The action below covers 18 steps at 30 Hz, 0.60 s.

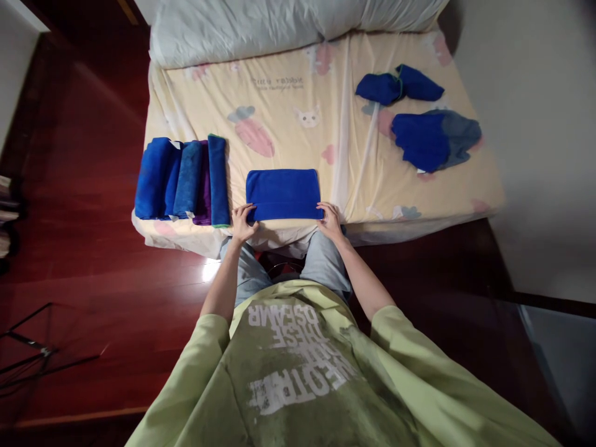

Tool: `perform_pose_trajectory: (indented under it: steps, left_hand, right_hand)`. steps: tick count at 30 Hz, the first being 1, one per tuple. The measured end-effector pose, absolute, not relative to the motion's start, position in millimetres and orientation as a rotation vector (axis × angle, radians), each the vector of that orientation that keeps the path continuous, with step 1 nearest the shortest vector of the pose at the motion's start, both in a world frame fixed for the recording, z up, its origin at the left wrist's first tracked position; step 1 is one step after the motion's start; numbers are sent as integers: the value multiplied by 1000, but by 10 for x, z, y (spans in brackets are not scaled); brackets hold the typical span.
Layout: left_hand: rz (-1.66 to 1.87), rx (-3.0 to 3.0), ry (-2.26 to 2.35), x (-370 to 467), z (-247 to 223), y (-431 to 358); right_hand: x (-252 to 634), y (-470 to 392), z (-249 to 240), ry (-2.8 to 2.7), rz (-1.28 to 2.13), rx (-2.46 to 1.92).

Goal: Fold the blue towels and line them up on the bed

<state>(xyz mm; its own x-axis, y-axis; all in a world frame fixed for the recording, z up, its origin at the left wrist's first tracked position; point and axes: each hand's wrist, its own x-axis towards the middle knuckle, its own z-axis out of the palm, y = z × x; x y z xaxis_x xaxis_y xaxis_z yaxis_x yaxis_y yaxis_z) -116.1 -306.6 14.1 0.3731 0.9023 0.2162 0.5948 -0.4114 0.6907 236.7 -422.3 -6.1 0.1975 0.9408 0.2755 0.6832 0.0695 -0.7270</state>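
Observation:
A blue cloth (282, 187) lies flat at the front edge of the bed, with a folded strip along its near side. My left hand (243, 222) grips the near left corner between thumb and fingers. At the near right corner, my right hand (329, 220) pinches the cloth the same way. Left of it, several rolled or folded towels stand side by side: a bright blue one (156, 179), a duller blue one (187, 180), a purple one (203, 186) and a dark blue roll (218, 180) with green edging.
Crumpled blue cloths (379, 88) and a blue and grey pile (421, 141) lie on the right of the patterned bed sheet (288, 124). A pale quilt (242, 28) spans the back. A black stand (44, 352) is on the floor at left.

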Motion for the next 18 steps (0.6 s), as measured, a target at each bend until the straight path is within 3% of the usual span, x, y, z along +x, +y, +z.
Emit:
perform_pose_trajectory:
  steps: [18]
  left_hand:
    - [1003, 1669, 1516, -1193, -76, -2949]
  right_hand:
    - [2367, -4113, -142, -1037, 538, -1776]
